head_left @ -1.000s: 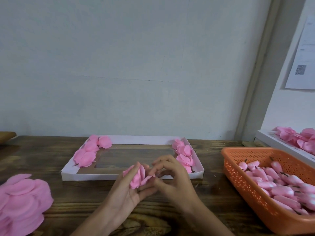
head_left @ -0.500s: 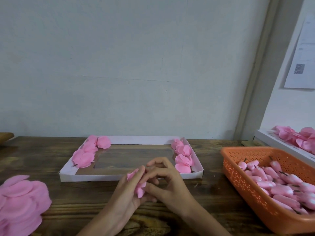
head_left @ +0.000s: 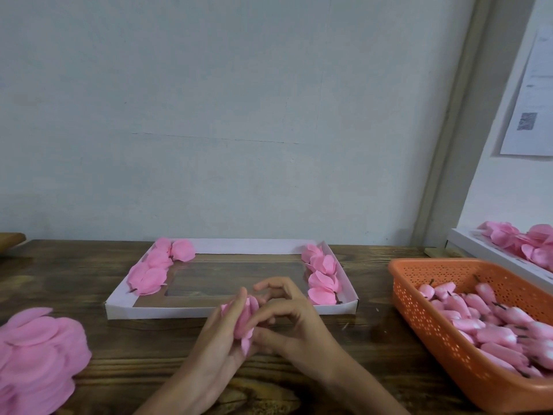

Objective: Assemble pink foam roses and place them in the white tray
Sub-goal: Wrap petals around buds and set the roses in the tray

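While left hand (head_left: pixel 221 339) cups pink rose (head_left: pixel 244 323), right hand (head_left: pixel 294 327) pinches it, fingers curled.

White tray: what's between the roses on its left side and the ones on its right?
In the head view, only the see-through middle of the white tray, with no roses on it, separates the left roses from the right roses.

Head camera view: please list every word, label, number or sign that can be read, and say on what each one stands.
Paper sheet on the right wall: printed lines, too blurred to read.
Square code on that sheet: a blurred pattern, no readable characters.
White tray, orange basket, foam rose held by the left hand and right hand: no text visible.
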Tool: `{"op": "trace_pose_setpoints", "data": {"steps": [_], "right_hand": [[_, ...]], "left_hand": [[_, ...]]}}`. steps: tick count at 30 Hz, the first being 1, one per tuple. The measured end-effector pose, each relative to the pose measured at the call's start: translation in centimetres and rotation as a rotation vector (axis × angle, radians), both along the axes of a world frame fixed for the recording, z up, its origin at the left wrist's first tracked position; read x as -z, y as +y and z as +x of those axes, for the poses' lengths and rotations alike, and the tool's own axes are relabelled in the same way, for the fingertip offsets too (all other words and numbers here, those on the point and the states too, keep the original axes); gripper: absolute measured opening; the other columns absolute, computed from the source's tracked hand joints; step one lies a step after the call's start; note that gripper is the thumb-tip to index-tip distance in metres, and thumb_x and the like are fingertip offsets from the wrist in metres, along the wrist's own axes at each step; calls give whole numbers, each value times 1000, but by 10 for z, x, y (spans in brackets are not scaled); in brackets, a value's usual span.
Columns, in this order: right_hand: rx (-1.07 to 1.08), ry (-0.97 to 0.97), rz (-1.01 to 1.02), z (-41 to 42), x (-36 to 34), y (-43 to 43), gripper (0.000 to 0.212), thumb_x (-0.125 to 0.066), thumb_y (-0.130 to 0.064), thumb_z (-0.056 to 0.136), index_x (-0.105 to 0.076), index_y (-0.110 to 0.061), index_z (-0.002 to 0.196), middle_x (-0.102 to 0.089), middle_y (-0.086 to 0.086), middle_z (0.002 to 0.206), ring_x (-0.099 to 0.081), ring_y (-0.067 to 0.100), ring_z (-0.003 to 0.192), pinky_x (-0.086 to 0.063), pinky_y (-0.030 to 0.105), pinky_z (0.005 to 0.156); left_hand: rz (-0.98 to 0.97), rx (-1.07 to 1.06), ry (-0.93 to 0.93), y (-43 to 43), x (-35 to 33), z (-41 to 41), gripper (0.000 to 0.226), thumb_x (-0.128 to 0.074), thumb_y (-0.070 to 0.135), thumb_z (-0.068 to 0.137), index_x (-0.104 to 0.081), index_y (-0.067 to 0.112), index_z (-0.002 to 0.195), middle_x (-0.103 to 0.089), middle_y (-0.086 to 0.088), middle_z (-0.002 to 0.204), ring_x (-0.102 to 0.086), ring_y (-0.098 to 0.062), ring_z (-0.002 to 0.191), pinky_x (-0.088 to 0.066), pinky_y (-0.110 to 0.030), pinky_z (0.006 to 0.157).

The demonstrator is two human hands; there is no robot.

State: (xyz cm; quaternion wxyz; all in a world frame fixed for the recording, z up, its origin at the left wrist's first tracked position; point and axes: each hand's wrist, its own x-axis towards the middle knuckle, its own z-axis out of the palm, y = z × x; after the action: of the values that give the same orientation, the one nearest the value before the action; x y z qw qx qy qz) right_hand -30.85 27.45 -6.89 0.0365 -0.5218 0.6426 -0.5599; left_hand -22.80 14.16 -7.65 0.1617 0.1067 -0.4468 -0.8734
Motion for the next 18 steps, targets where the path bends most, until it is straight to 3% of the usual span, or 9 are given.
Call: {"op": "trace_pose_setpoints", "data": {"steps": [4, 6, 10, 12, 15, 18], "right_hand": [[106, -77, -38, -1, 0, -1, 8, -79, -22, 86, -82, -26, 92, -58, -5, 121, -63, 5, 83, -51, 25, 84], [137, -66, -48, -2, 1, -1, 10, -80, -16, 86, -82, -24, 90, -61, -6, 116, -61, 5, 76, -51, 22, 78], [216, 10, -39, 0, 3, -1, 10, -81, -14, 86, -80, -23, 91, -62, -7, 109, -67, 11, 81, -54, 20, 76], [273, 69, -38, 1, 3, 0, 7, -80, -23, 85, -79, -22, 92, -62, -7, 109, -67, 15, 95, -54, 20, 79], [332, 146, -34, 1, 2, 1, 17, -76, -36, 84, -77, -22, 93, -59, -9, 111, -60, 16, 110, -53, 30, 89], [312, 201, -21, -1, -1, 4, 18, -80, -26, 87, -73, -25, 103, -56, -8, 116, -56, 13, 117, -49, 30, 96]], "left_hand": [[-74, 119, 63, 1, -3, 1, 47, -58, 41, 94, -70, -4, 98, -64, -22, 84, -65, -23, 67, -56, -36, 50], [-104, 136, 74, 0, 0, 1, 48, -56, 42, 96, -73, -3, 99, -65, -21, 85, -65, -23, 68, -55, -35, 50], [-189, 189, 73, -5, 2, 3, 46, -58, 46, 99, -76, 5, 91, -63, -16, 79, -61, -23, 61, -50, -31, 48], [-245, 223, 91, -7, 1, 4, 41, -73, 46, 95, -72, 5, 89, -58, -13, 74, -57, -22, 58, -46, -29, 47], [-258, 276, 95, -11, 2, 6, 52, -96, 24, 68, -60, 3, 98, -52, -12, 78, -50, -20, 56, -40, -28, 47], [-308, 312, 42, -15, 5, 8, 62, -93, 3, 62, -61, 2, 115, -54, -12, 79, -49, -18, 61, -39, -28, 51]]}}
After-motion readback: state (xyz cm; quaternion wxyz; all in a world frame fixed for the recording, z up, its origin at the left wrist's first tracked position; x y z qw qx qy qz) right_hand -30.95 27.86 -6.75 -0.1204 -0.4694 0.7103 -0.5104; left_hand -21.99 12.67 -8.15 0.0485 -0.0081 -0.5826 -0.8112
